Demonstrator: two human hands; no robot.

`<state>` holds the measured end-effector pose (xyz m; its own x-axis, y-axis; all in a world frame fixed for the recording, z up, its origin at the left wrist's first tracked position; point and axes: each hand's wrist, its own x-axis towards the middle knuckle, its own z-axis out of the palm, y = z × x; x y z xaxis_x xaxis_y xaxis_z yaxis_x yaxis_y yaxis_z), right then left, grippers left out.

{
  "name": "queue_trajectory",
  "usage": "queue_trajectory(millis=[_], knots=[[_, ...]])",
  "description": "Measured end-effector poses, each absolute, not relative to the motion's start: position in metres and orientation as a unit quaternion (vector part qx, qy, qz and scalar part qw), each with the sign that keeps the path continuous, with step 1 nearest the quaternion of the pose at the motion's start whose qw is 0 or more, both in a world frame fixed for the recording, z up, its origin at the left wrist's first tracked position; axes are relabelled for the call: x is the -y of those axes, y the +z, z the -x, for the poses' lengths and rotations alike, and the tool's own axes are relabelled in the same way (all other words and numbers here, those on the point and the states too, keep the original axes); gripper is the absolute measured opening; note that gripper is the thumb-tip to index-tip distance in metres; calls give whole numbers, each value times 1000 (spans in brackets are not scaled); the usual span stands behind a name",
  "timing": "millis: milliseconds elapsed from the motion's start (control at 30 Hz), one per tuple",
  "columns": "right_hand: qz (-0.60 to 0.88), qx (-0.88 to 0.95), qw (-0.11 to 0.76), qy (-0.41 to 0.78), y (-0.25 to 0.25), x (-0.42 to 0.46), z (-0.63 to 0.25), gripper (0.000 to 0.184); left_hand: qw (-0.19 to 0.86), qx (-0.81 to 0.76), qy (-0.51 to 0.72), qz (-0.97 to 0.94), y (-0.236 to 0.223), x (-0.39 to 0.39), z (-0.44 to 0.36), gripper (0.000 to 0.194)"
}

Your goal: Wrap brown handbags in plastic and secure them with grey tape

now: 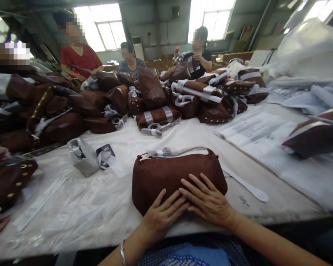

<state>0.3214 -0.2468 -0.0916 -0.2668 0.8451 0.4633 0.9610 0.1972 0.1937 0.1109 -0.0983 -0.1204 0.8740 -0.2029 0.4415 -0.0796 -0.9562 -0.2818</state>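
Note:
A brown suede handbag (pixel 172 171) lies flat on the white table (pixel 199 136) right in front of me, its wrapped strap along its top edge. My left hand (pixel 162 214) rests flat on the bag's near edge, fingers stretched out. My right hand (pixel 207 201) lies flat beside it on the bag's lower right part, fingers spread and touching the left fingertips. Neither hand grips anything. A bracelet sits on my left wrist.
A heap of brown bags (pixel 155 99) with taped straps fills the far side of the table. Clear plastic sheets (pixel 58 210) lie at left, a grey box (pixel 83 157) behind them, a white strip (pixel 246 186) and papers (pixel 252 129) at right. Three people work across the table.

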Motion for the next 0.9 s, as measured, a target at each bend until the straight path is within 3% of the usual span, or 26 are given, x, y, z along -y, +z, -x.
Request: queue_trajectory(millis=[233,467,767,900], knots=[[587,757,138,-252,-119,257,-319,51,148,-69,-207,965,-118,96,-111,47],[582,775,86,-232,-88,262,-313,61,146,-48,-224,962,-116,99,-113,49],[512,788,212,-268,-103,247,-332,57,202,-48,-235,950,-114,97,-107,52],[466,811,270,-229,-66,222,-329,50,227,-47,-234,944,-110,96,-107,55]])
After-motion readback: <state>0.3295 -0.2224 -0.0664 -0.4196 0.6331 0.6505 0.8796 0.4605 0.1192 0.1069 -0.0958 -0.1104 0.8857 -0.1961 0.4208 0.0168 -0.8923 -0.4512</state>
